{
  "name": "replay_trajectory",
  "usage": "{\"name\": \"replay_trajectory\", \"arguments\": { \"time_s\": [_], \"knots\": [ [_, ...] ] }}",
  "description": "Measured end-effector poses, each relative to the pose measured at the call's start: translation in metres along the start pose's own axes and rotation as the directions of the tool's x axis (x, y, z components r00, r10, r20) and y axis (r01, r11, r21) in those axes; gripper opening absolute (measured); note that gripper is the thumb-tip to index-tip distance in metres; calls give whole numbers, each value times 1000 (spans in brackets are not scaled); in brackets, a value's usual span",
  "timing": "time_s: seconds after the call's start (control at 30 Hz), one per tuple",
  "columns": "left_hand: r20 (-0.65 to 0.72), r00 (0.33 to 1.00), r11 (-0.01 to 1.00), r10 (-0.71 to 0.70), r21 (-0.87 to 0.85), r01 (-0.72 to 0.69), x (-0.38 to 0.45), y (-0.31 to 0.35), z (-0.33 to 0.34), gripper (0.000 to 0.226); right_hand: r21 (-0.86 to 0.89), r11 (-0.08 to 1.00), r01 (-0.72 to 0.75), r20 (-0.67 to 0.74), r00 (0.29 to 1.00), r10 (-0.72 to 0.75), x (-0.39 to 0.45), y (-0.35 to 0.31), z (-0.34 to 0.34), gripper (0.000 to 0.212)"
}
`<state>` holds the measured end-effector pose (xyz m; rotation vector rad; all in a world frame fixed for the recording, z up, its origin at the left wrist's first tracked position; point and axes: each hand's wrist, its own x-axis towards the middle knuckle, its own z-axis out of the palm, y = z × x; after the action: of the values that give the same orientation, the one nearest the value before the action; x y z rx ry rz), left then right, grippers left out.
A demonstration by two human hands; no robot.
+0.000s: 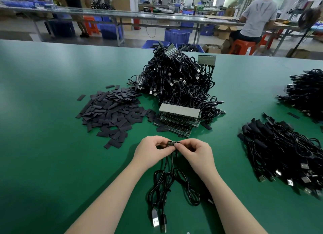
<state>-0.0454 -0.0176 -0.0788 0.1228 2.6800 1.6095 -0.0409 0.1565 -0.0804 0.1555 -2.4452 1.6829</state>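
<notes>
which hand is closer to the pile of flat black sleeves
Left. The left hand is right of the sleeve pile, nearer the person; the right hand is farther right, across the circuit board both pinch.

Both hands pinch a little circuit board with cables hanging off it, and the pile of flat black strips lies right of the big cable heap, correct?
Not quite. In the head view the pile of flat black strips lies left of the big cable heap, not right. The rest holds: the left hand and right hand both pinch the little circuit board, its cables trailing off it.
</notes>
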Motion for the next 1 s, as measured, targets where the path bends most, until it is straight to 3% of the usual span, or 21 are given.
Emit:
{"name": "replay_trajectory", "arguments": {
  "time_s": [0.3,0.57,0.73,0.87,1.0],
  "knots": [
    [-41,997,995,-58,82,62,3,-2,6,25,-83,996,43,-42,998,-46,-2,3,5,27],
    [-97,994,990,-55,120,67,3,-5,9,13,-126,990,56,-66,996,-65,-4,3,7,30],
    [-108,993,992,-36,113,48,4,-6,7,10,-53,999,-10,-134,991,3,-4,-1,4,22],
    [-79,996,984,31,179,-16,-1,-3,7,21,115,991,-64,-394,913,104,-4,-6,-10,15],
    [-80,985,922,150,370,-110,0,-2,9,48,184,969,167,-659,752,-4,-4,-30,-46,13]
  ]
}}
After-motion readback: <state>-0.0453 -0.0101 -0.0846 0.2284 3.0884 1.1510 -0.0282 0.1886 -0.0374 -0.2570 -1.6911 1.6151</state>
